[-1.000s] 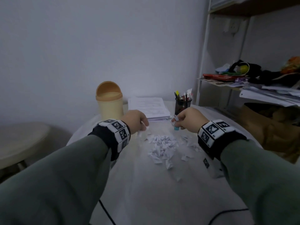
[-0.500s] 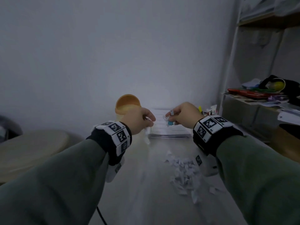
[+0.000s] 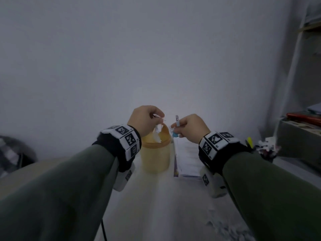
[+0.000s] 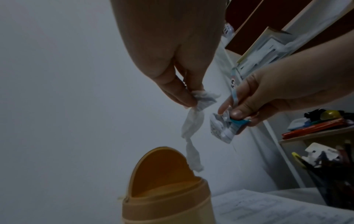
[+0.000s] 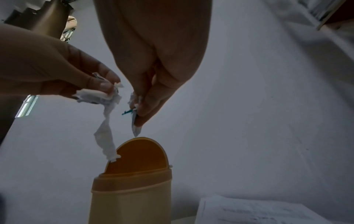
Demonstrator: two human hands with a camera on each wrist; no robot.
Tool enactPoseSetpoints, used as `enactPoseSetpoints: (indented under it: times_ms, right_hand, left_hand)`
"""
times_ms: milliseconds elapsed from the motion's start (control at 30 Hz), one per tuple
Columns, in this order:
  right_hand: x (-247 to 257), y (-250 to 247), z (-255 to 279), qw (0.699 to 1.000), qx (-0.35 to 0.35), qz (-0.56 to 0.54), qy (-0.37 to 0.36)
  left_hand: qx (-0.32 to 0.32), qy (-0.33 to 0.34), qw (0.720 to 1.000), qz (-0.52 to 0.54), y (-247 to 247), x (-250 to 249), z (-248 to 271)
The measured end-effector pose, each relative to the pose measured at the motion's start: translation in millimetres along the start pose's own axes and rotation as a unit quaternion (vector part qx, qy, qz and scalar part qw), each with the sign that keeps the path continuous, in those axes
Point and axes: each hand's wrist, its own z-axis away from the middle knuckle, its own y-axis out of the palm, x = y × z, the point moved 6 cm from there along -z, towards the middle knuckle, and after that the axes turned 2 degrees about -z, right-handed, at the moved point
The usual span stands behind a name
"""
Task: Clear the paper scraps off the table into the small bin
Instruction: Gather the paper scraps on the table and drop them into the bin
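Observation:
A small yellow bin (image 3: 155, 156) (image 4: 166, 197) (image 5: 132, 189) with an orange dome lid stands at the back of the white table (image 3: 159, 202). Just above its opening my left hand (image 3: 159, 119) (image 4: 188, 98) (image 5: 107, 89) pinches a twisted white paper scrap (image 3: 157, 133) (image 4: 191, 134) (image 5: 106, 133), whose tail hangs down to the lid. To its right my right hand (image 3: 175, 128) (image 4: 231, 112) (image 5: 139, 106) pinches crumpled white-and-blue scraps (image 3: 175, 131) (image 4: 222, 127) (image 5: 135, 122) over the bin's right edge. More scraps (image 3: 224, 226) lie blurred on the table near my right forearm.
A stack of printed sheets (image 3: 187, 159) (image 5: 258, 210) lies right of the bin. A dark pen holder (image 3: 265, 152) (image 4: 337, 178) stands farther right, below a cluttered shelf (image 3: 302, 119). A wall rises behind the bin. A round stool (image 3: 22, 171) sits left of the table.
Both hands have risen from the scrap pile and moved back to above the bin, each carrying scraps. My view has swung up and left, so the pile now lies low in frame.

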Motion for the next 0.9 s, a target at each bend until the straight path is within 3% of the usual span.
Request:
enactPoseSetpoints:
  times_ms: [367, 500, 900]
  right_hand:
    - [-23, 56, -71, 0.994, 0.020, 0.107, -0.008]
    - [-38, 74, -78, 0.984, 0.047, 0.173, -0.001]
    - [-39, 86, -90, 0.977, 0.075, 0.197, -0.018]
  left_hand:
    - [-0.050, -0.034, 0.998, 0.025, 41, 68, -32]
    - [-0.042, -0.042, 0.998, 0.009, 62, 90, -29]
    - [-0.034, -0.053, 0.997, 0.035, 70, 117, -25]
